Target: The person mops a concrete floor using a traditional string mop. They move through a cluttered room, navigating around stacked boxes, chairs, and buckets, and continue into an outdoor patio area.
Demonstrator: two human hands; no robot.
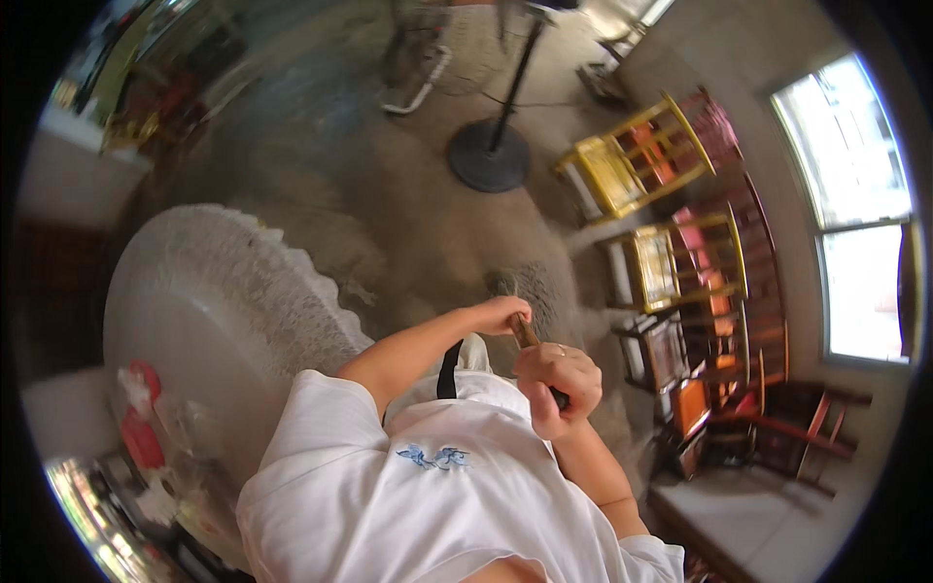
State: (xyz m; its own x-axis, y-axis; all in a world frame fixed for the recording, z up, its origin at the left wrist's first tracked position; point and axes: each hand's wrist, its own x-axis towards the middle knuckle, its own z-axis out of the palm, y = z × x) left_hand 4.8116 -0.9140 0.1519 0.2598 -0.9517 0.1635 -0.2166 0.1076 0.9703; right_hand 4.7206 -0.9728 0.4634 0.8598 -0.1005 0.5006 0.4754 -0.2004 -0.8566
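Note:
Both my hands are closed around the brown wooden handle of a mop [526, 333]. My left hand [501, 316] grips it lower down, out in front of my waist. Nearer to me, my right hand [561, 382] is wrapped round the upper end, and a dark tip shows under its fingers. Below on the floor, a grey, fan-shaped patch [544, 291] looks like the mop's spread strands. My hands and the handle's steep angle hide part of the shaft.
A round table [219, 291] with a scalloped pale cover stands to my left, red and clear plastic bags [144, 437] on it. Ahead is a stand's round black base [489, 155]. Yellow wooden chairs [622, 175] and darker chairs [661, 355] line the right wall, below a window [855, 214].

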